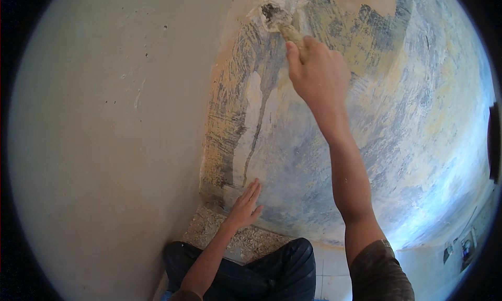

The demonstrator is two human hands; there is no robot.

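My right hand is raised high against the wall, fingers wrapped round the pale, crusted handle of a scraper. The tool's dark head, smeared with white, meets the wall near the inner corner; its exact edge is hard to make out. The wall is patchy, with grey, yellowish and whitish areas and rough streaks. A dark wet-looking streak runs down it below the tool. Lower down, my left hand is open, fingers stretched toward the foot of the wall, holding nothing. Whether its fingertips touch the wall I cannot tell.
A smooth beige wall with small pits stands on the left and meets the patchy wall in a corner. Crumbled debris lies on the floor between my bent knees. Pale floor tiles show beside my leg. Bright light falls at the right.
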